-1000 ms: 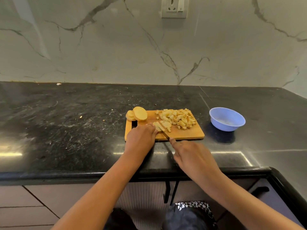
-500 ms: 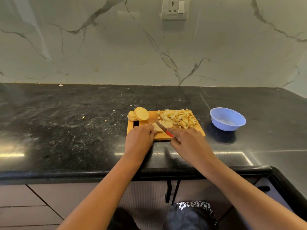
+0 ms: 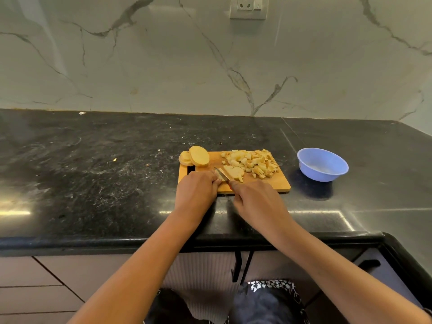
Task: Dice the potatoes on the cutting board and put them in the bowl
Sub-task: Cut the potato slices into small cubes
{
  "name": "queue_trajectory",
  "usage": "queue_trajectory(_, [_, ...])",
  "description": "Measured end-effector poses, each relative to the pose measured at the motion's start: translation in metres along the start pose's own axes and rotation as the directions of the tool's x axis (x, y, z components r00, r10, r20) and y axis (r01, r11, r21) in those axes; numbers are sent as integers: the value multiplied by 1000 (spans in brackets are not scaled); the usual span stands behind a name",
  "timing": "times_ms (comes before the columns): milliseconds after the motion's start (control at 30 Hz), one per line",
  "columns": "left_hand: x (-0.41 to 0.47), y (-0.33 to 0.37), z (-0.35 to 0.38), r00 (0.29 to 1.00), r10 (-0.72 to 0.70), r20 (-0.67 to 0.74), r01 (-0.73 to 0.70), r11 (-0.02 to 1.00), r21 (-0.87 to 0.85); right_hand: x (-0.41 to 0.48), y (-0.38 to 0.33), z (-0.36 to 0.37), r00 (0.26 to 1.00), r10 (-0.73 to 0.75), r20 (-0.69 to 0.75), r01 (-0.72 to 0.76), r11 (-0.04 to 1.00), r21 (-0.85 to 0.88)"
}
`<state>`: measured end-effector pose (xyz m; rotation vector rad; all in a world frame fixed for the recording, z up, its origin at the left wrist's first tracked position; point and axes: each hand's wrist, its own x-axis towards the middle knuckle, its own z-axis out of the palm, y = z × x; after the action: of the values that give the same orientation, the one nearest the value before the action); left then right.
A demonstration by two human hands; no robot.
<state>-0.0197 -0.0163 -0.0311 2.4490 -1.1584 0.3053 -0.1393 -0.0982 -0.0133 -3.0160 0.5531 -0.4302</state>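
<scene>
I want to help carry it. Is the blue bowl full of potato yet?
Empty. The blue bowl shows only its bare inside; the diced potato sits piled on the cutting board.

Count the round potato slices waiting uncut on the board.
2, both at the cutting board's far left corner: a larger slice overlapping a smaller slice to its left. Others may be hidden behind them.

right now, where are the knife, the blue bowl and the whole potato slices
knife (image 3: 222,174): head view, middle of the blade
blue bowl (image 3: 318,176): head view, front outer wall
potato slices (image 3: 199,155): head view, face of the larger slice
</scene>
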Motion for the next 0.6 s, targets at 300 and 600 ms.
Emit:
queue_trajectory(300, [-2,-2,3,999,-33,-36,30,996,-85,-26,5,2,1000,-9,-8,8,998,-54])
queue_trajectory(600, [-8,-4,-3,993,-110,-41,105,989,-106,-6,5,-1,992,52,-117,-42,995,88])
